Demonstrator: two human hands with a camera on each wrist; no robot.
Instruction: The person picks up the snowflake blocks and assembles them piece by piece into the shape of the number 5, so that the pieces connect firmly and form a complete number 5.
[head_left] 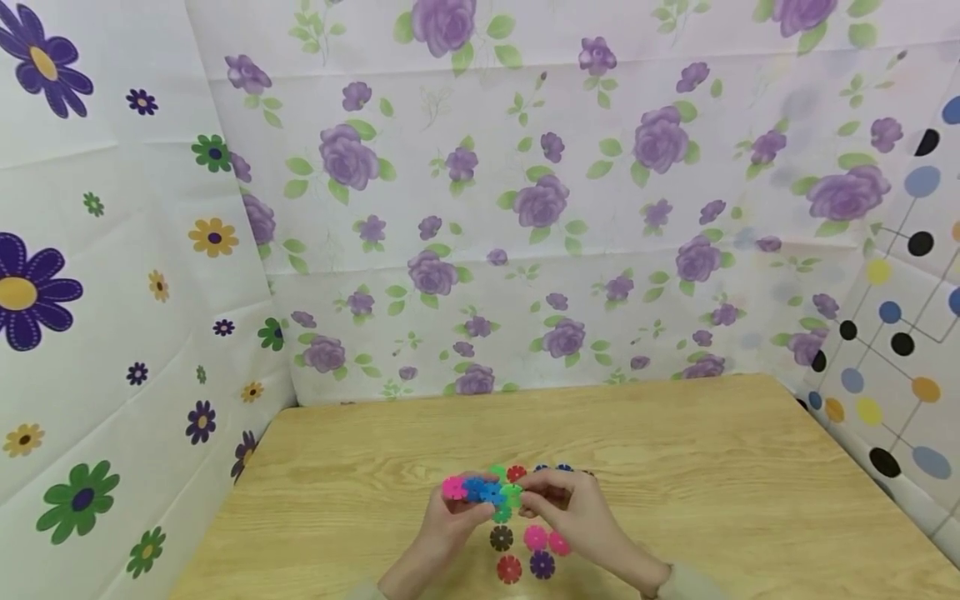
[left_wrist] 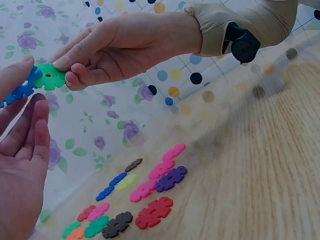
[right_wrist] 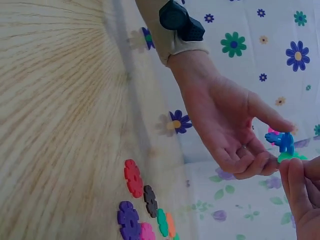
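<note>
Both hands are raised over the table on a short chain of notched plastic discs. The left hand holds the blue discs between thumb and fingers, with a pink disc at the chain's outer end. At the other end, the right hand pinches a light green disc between thumb and fingertips. In the left wrist view that green disc meets the blue one edge to edge. The right wrist view shows the blue piece beside the left thumb, standing at an angle to the green.
Loose discs lie on the wooden table below the hands: a red disc, a purple disc, a dark brown disc and a pink disc. Several more lie behind the hands. Flowered cloth hangs behind the table.
</note>
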